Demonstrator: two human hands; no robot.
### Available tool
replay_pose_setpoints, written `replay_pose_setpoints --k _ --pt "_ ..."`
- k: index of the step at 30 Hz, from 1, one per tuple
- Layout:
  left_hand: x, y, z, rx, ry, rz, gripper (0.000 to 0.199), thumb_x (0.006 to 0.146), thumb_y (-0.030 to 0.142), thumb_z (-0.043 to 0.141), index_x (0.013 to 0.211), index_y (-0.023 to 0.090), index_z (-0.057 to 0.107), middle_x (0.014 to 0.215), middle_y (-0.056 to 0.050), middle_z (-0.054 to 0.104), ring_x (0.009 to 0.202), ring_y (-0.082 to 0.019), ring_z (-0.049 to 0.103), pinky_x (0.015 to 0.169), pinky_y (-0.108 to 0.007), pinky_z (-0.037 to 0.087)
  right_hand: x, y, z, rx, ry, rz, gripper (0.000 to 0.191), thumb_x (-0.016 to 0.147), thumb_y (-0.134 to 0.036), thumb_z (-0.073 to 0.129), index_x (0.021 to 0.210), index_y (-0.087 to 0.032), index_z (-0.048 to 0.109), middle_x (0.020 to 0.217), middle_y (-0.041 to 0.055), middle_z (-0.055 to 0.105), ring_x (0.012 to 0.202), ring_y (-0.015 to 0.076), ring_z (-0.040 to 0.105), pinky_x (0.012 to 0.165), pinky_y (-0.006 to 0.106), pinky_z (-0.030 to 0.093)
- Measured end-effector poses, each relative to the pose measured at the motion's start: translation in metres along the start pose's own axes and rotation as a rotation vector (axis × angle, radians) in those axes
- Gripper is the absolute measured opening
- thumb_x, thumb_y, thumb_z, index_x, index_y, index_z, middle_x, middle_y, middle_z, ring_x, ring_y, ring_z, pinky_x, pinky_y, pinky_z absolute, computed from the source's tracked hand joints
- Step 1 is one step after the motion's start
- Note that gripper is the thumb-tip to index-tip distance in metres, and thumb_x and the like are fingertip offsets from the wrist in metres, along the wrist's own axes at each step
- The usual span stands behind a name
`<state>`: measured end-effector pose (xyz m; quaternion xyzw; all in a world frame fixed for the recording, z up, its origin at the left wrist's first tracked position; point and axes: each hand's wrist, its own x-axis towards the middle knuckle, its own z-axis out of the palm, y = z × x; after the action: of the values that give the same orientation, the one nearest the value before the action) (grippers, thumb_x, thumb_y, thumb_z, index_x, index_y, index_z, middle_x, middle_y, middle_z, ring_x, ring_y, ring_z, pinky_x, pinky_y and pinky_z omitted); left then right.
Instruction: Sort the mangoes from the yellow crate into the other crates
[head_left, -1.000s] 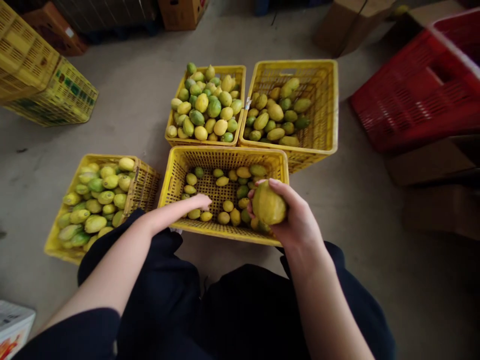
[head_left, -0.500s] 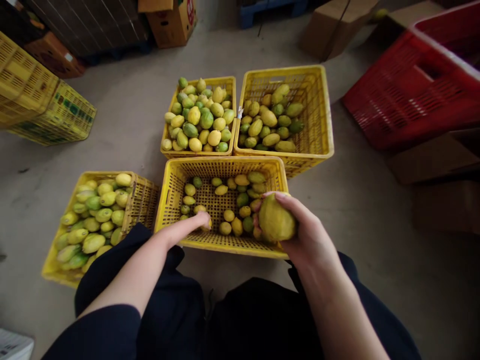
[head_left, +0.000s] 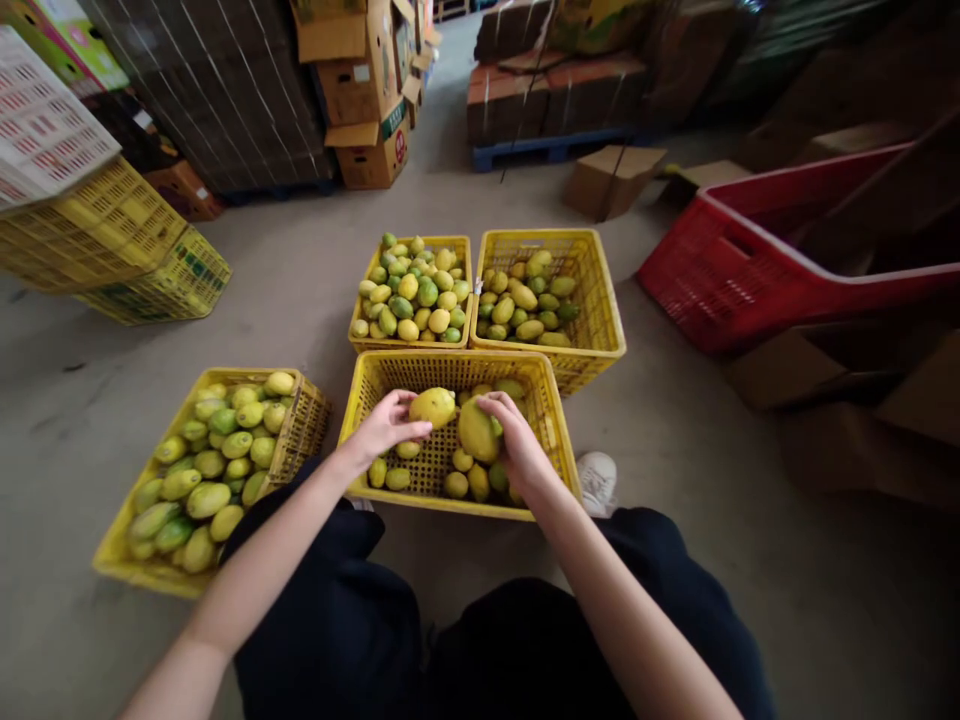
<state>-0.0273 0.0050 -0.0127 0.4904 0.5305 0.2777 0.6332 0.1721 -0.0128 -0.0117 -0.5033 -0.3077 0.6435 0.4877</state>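
Left hand: the left hand [head_left: 384, 428] is closed on a yellow fruit [head_left: 433, 408], gripped at its near end between thumb and fingers, the far end pointing right.
Right hand: the right hand [head_left: 517, 440] is gripping a larger greenish-yellow fruit [head_left: 478, 430] from its right side.
Position of held fruit: both pieces are raised above the front crate [head_left: 465, 505], side by side near its middle.
Front crate: yellow, perforated, standing on the floor [head_left: 675, 440] before the person's legs; loose fruit lies on its base, part of it hidden by the hands.
Rear left crate: a yellow crate [head_left: 412, 346] filled with a heap of green and yellow fruit, just behind the front crate.
Rear right crate: a yellow crate [head_left: 596, 325] beside it, part filled, the fruit lying well below the rim.
Side crate: a yellow crate [head_left: 301, 430] at the person's left, well filled with fruit.
Footwear: one white shoe [head_left: 598, 478] is visible just beside the front crate's right end.
Surroundings: a red bin [head_left: 694, 270] at right; stacked crates [head_left: 97, 225] at left; cardboard boxes [head_left: 364, 120] and a blue pallet [head_left: 551, 152] at the back.
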Motion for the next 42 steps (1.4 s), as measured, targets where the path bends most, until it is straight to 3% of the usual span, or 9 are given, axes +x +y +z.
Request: replay_pose_setpoints --k 4,8,12,17,21,27,31,35,42 --pt "-0.015 -0.01 0.024 -0.051 0.004 0.033 0.059 0.064 0.028 0.078 0.114 0.016 0.049 0.113 -0.009 0.063 0.095 -0.019 0.065 0.087 -0.037 0.053 -0.006 0.006 0.01 0.042 -0.032 -0.021 0.029 0.067 -0.044 0.07 0.069 -0.022 0.05 0.063 -0.0062 0.05 0.058 0.0108 0.046 0.05 0.021 0.038" --pt "-0.011 -0.014 0.033 -0.094 -0.023 0.07 0.056 0.063 0.029 0.08 0.109 0.016 0.052 0.112 -0.007 0.063 0.102 -0.02 0.061 0.088 -0.036 0.054 -0.007 0.006 0.013 0.111 -0.023 0.002 0.029 0.067 -0.048 0.07 0.069 -0.022 0.055 0.065 -0.0045 0.056 0.06 0.0131 0.051 0.053 0.023 0.042" --pt "-0.011 -0.006 0.033 -0.151 -0.01 0.104 0.054 0.065 0.04 0.077 0.105 0.016 0.05 0.098 -0.004 0.064 0.091 -0.018 0.062 0.079 -0.033 0.054 -0.006 0.004 0.013 0.241 0.046 0.091 0.033 0.066 -0.053 0.069 0.075 -0.022 0.063 0.066 -0.0018 0.063 0.059 0.0156 0.057 0.051 0.025 0.045" --pt "-0.012 0.006 0.03 -0.103 0.07 0.18 0.054 0.063 0.041 0.08 0.105 0.015 0.057 0.104 -0.006 0.064 0.1 -0.02 0.059 0.088 -0.03 0.047 -0.006 0.001 0.014 0.281 0.055 0.085 0.03 0.064 -0.051 0.069 0.074 -0.022 0.065 0.06 -0.004 0.061 0.051 0.014 0.054 0.042 0.024 0.044" --pt "-0.008 0.009 0.028 -0.247 0.015 0.166 0.054 0.058 0.041 0.083 0.099 0.012 0.063 0.101 -0.009 0.067 0.097 -0.022 0.059 0.088 -0.03 0.046 -0.003 -0.002 0.014 0.313 0.112 0.026 0.025 0.063 -0.047 0.069 0.07 -0.022 0.066 0.066 -0.0026 0.066 0.061 0.0168 0.061 0.047 0.026 0.047" --pt "-0.006 0.006 0.028 -0.499 0.01 0.077 0.058 0.058 0.032 0.084 0.109 0.017 0.06 0.094 -0.006 0.068 0.088 -0.019 0.062 0.082 -0.029 0.047 0.001 -0.003 0.011 0.385 0.242 0.096 0.02 0.061 -0.041 0.07 0.071 -0.025 0.065 0.066 -0.0021 0.067 0.068 0.0211 0.064 0.05 0.029 0.048" --pt "-0.005 0.004 0.027 -0.531 -0.011 0.079 0.054 0.06 0.025 0.083 0.109 0.016 0.063 0.094 -0.007 0.069 0.088 -0.019 0.064 0.083 -0.029 0.047 0.001 0.002 0.007 0.299 0.179 0.053 0.018 0.063 -0.041 0.069 0.072 -0.026 0.064 0.069 -0.0024 0.066 0.069 0.0203 0.062 0.056 0.029 0.048" --pt "-0.002 0.0 0.025 -0.474 -0.057 0.174 0.052 0.065 0.022 0.08 0.114 0.017 0.066 0.107 -0.009 0.069 0.1 -0.021 0.063 0.09 -0.029 0.046 0.001 0.006 0.002 0.107 0.062 -0.08 0.014 0.068 -0.039 0.066 0.071 -0.025 0.063 0.077 -0.0025 0.065 0.079 0.0197 0.059 0.067 0.027 0.046" --pt "-0.006 0.002 0.019 -0.352 -0.082 0.17 0.055 0.068 0.023 0.077 0.122 0.021 0.064 0.124 -0.008 0.063 0.108 -0.023 0.06 0.092 -0.029 0.046 -0.003 0.007 -0.001 -0.128 0.049 -0.178 0.018 0.072 -0.042 0.063 0.078 -0.025 0.063 0.08 -0.0027 0.06 0.086 0.0199 0.054 0.079 0.027 0.041"
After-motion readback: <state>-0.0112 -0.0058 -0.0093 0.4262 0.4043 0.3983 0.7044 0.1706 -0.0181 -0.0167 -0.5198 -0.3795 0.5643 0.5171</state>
